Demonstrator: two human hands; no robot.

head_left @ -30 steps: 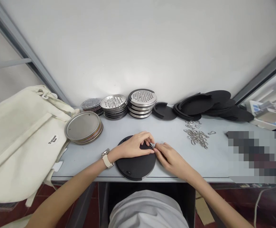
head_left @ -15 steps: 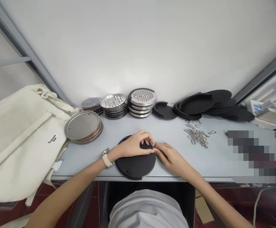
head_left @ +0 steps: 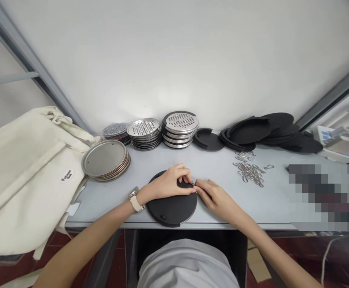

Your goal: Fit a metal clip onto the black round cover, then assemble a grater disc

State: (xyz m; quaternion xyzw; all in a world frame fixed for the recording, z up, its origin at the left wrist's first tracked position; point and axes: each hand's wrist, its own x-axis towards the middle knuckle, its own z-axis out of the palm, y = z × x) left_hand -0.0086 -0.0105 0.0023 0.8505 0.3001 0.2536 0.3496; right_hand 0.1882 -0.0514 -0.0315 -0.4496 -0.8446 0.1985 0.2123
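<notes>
A round black disc (head_left: pixel 174 210) with a raised partial rim lies flat near the front edge of the table. Over its upper part rests my left hand (head_left: pixel 170 184), fingers curled and thumb stretched along the surface to the disc's right edge. There a small metal carabiner clip (head_left: pixel 193 184) shows as a sliver between the fingertips of both hands. My right hand (head_left: pixel 215 196) pinches it from the right, its thumb and index finger pressed together. The fingers hide most of the clip, and I cannot tell whether it passes through the disc.
Along the back stand stacks of perforated metal grater discs (head_left: pixel 144 128), a stack topped by a perforated plate (head_left: pixel 182 122), and black rimmed discs (head_left: pixel 248 132). Plain metal lids (head_left: pixel 104 158) sit left, beside a cream bag (head_left: pixel 33 168). Loose carabiner clips (head_left: pixel 249 172) lie right.
The clip, seen as a clearer loop a second ago, has turned and sunk between the fingertips. My hands and the disc have hardly moved.
</notes>
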